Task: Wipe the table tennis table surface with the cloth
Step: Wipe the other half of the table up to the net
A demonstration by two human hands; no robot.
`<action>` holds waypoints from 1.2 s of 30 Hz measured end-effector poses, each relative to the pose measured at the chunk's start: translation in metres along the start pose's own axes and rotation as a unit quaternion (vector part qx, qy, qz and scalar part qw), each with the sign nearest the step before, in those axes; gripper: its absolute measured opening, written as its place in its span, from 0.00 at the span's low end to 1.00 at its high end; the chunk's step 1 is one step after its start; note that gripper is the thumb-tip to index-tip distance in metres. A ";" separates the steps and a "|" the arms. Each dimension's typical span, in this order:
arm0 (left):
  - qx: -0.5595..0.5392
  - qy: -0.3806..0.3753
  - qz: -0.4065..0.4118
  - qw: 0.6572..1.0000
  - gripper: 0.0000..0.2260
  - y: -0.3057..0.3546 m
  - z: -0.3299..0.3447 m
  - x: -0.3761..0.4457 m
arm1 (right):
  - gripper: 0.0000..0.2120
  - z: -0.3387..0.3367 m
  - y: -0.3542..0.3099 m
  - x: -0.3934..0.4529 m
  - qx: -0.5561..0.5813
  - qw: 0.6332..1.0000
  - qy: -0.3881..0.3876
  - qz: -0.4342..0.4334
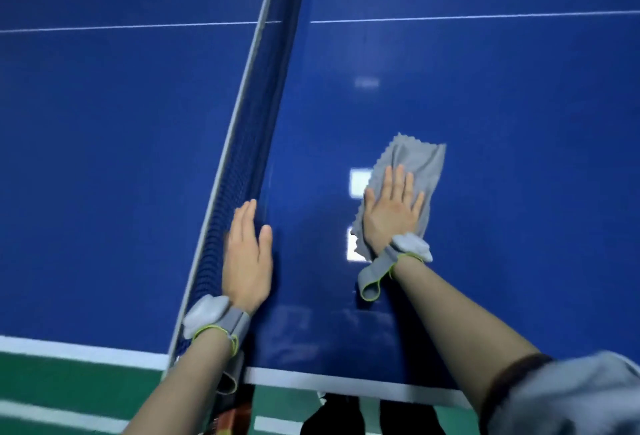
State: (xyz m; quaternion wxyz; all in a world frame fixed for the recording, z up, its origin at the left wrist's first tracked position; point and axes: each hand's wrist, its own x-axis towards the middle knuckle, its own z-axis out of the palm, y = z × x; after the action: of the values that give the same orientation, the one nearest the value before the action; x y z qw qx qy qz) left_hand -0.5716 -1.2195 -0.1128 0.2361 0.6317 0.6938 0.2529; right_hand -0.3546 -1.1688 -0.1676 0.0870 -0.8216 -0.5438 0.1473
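Note:
The blue table tennis table [502,105] fills most of the head view. A grey cloth [412,160] lies flat on its right half. My right hand [391,212] presses down on the cloth with fingers spread, covering its near part. My left hand [247,258] rests flat and empty on the table right beside the net [249,143], its fingers together against the mesh. Both wrists wear grey bands.
The net runs from the near edge up to the top of the view and divides the table. A white centre line [485,17] crosses the far surface. The white near edge [346,382] borders green floor [69,386] with white lines below.

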 end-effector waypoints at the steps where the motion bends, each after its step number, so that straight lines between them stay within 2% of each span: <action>1: 0.001 -0.008 -0.001 1.000 0.21 -0.011 -0.004 -0.001 | 0.28 0.009 -0.022 -0.002 0.000 1.000 -0.009 -0.018; 6: 0.037 -0.051 0.070 0.996 0.26 -0.044 -0.015 -0.011 | 0.28 0.043 -0.111 -0.022 -0.023 0.993 -0.040 -0.113; 10: -0.001 -0.027 0.071 0.997 0.28 -0.052 -0.021 -0.013 | 0.27 0.059 -0.151 -0.057 -0.046 0.977 -0.066 -0.195; 14: -0.047 0.004 0.034 0.998 0.25 -0.054 -0.023 -0.012 | 0.28 0.061 -0.140 -0.102 -0.085 0.940 -0.100 -0.315; 18: -0.024 -0.007 0.033 0.999 0.23 -0.048 -0.021 -0.014 | 0.28 0.048 -0.100 -0.122 -0.062 0.918 -0.129 -0.369; 22: 0.019 -0.022 0.056 0.998 0.22 -0.035 -0.016 -0.033 | 0.30 0.020 -0.016 -0.115 -0.079 0.930 -0.114 -0.340; 27: 0.077 -0.029 0.032 0.996 0.22 -0.040 -0.015 -0.061 | 0.32 -0.017 0.080 -0.102 -0.086 0.963 -0.084 -0.242; 31: 0.094 -0.034 -0.005 0.995 0.22 -0.030 -0.003 -0.097 | 0.29 -0.043 0.153 -0.108 -0.069 0.982 -0.062 -0.164; 36: 0.113 -0.045 0.007 0.993 0.22 -0.011 0.014 -0.137 | 0.25 -0.055 0.218 -0.139 -0.057 0.996 -0.022 -0.070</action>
State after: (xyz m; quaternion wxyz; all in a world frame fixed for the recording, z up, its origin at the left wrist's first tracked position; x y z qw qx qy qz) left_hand -0.5589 -1.3556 -0.1297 0.1921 0.6698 0.7023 0.1460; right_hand -0.1977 -1.3811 -0.1610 0.0380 -0.7820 -0.6089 0.1277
